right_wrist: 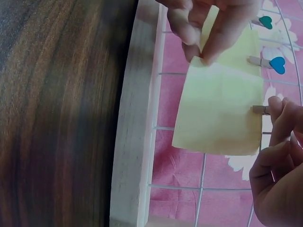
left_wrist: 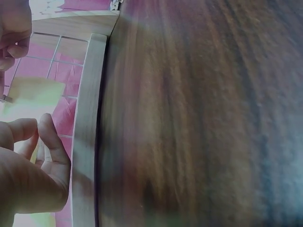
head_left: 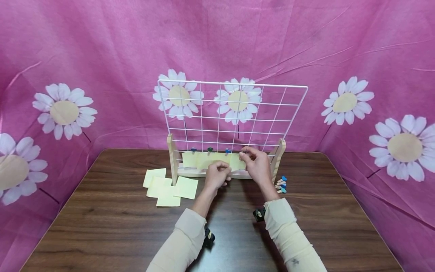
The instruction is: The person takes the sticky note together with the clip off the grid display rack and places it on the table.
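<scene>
My left hand [head_left: 216, 176] pinches the lower corner of a yellow sticky note [right_wrist: 218, 109] between thumb and finger. At that note's top edge, my right hand [head_left: 257, 164] pinches a small wooden clothespin [right_wrist: 259, 109], whose tip lies over the paper. The note hangs against a white wire grid [head_left: 232, 83]. Further left on the same grid hang more yellow notes [head_left: 190, 159], their edges overlapping. Heart-topped clothespins grip their top edges, among them a green one [right_wrist: 265, 22] and a blue one [right_wrist: 277, 65].
A wooden stand [head_left: 172, 158] holds the grid upright on the brown table [head_left: 112, 226]. Several loose sticky notes [head_left: 168, 198] overlap left of it. To the right lies a small group of heart clothespins [head_left: 283, 185]. A pink flowered cloth [head_left: 119, 49] hangs behind.
</scene>
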A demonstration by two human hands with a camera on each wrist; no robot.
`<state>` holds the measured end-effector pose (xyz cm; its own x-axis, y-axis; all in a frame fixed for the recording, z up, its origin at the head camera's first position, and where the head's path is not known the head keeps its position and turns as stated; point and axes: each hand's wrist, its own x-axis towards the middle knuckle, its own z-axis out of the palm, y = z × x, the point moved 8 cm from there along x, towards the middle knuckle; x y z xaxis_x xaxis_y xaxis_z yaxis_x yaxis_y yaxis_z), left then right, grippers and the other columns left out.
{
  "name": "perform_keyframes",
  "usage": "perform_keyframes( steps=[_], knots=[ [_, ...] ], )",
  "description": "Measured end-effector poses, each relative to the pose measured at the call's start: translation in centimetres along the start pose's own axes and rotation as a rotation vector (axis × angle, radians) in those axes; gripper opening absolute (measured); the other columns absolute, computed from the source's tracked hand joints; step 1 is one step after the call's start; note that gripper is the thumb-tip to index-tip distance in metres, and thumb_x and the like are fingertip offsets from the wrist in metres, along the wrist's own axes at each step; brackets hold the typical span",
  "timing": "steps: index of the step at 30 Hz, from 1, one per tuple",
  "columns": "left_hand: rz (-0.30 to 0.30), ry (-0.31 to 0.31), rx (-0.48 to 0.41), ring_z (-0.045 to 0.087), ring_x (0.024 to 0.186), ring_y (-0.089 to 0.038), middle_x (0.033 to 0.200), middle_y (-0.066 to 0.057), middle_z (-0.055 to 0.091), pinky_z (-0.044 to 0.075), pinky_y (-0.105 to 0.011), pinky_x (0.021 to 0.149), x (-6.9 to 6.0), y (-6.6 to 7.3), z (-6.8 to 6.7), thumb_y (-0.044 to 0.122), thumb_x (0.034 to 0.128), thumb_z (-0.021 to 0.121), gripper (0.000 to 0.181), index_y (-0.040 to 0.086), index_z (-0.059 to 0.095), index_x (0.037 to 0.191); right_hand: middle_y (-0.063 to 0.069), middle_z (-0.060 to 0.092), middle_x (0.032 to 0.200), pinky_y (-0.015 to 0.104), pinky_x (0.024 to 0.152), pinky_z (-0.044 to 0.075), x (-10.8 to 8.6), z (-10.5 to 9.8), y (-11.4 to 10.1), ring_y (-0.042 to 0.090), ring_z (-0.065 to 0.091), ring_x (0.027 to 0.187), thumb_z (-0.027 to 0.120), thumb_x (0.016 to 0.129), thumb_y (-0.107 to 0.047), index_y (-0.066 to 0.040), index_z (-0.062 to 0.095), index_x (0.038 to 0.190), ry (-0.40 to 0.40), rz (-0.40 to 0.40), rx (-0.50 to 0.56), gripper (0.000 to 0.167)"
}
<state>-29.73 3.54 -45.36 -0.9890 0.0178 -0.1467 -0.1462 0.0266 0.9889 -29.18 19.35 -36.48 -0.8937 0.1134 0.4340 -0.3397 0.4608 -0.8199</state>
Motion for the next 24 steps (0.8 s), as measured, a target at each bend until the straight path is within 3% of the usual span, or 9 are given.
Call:
perform_keyframes(
  steps=[5,16,24],
  knots=[
    [-0.011,-0.009,0.014,0.062,0.056,-0.009,0.096,-0.019,0.071,0.049,-0.018,0.044,-0.2,-0.6,-0.4,0.004,0.0929,0.069,0.012,-0.001,0.071,0.104,0.011,0.072,0.072,0.019,0.040,0.041,-0.1,-0.3,-0.2,0.008,0.051,0.040,0.075,0.093,-0.008,-0.002,0.077,0.097,0.032,-0.014,-0.007,0.008],
    [-0.017,-0.080,0.051,0.064,0.060,-0.011,0.091,-0.007,0.067,0.051,-0.020,0.049,-0.9,-1.0,-1.3,0.007,0.0926,0.069,0.015,0.000,0.072,0.105,0.015,0.073,0.076,0.018,0.042,0.045,-0.4,-1.5,-0.3,0.012,0.056,0.043,0.076,0.090,-0.004,0.000,0.077,0.098,0.128,-0.040,0.055,0.009],
    [-0.010,-0.116,0.060,0.065,0.061,-0.012,0.093,-0.012,0.068,0.052,-0.022,0.050,-1.3,-1.0,-2.2,0.009,0.0934,0.069,0.014,0.002,0.071,0.105,0.020,0.072,0.078,0.017,0.039,0.041,-0.5,-1.8,0.0,0.006,0.050,0.039,0.074,0.091,-0.002,0.002,0.075,0.101,0.112,-0.012,0.096,0.011]
  ],
)
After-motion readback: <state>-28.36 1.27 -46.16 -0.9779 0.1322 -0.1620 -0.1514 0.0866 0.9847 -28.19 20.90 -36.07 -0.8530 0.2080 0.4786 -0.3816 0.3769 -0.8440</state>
